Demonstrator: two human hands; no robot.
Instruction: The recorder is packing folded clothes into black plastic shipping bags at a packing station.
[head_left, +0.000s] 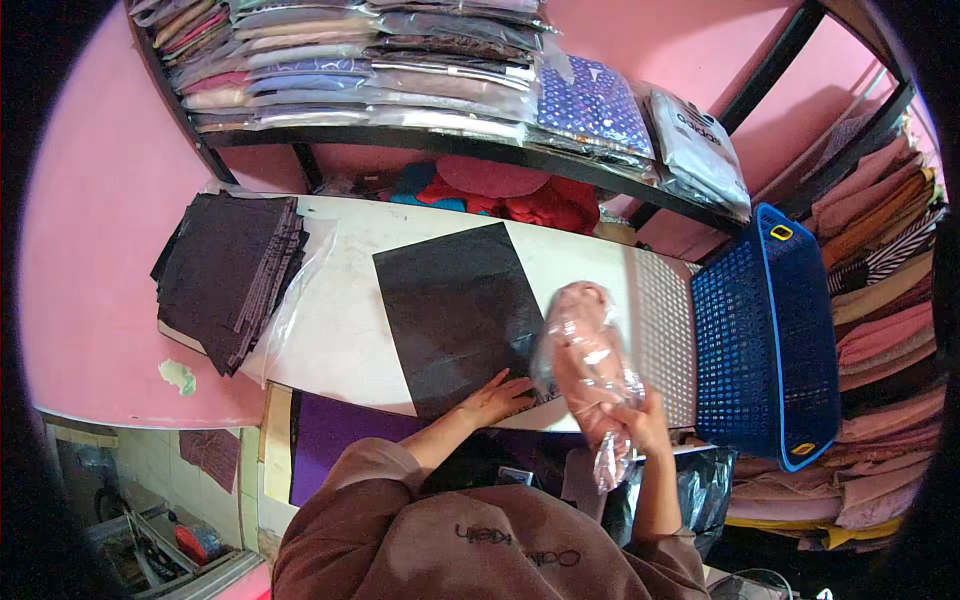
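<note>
My right hand (641, 424) grips the lower end of a clear plastic bag with folded pink fabric (589, 360) inside. The bundle is slightly blurred and overlaps the right edge of a flat black plastic mailer bag (457, 307). On the mailer's lower right part rests my left hand (499, 397), palm down with the fingers spread and nothing in it. The mailer lies tilted on a white tabletop (345, 300). At the table's left end sits a fanned stack of black mailer bags (225, 277), with a clear plastic sheet (300, 292) beside it.
A blue perforated plastic basket (765, 337) stands at the table's right end. Above the back edge runs a black-framed shelf (450, 148) of bagged folded clothes (315, 75). Red fabric (555, 206) lies behind the table. Folded textiles (885, 352) are piled at far right.
</note>
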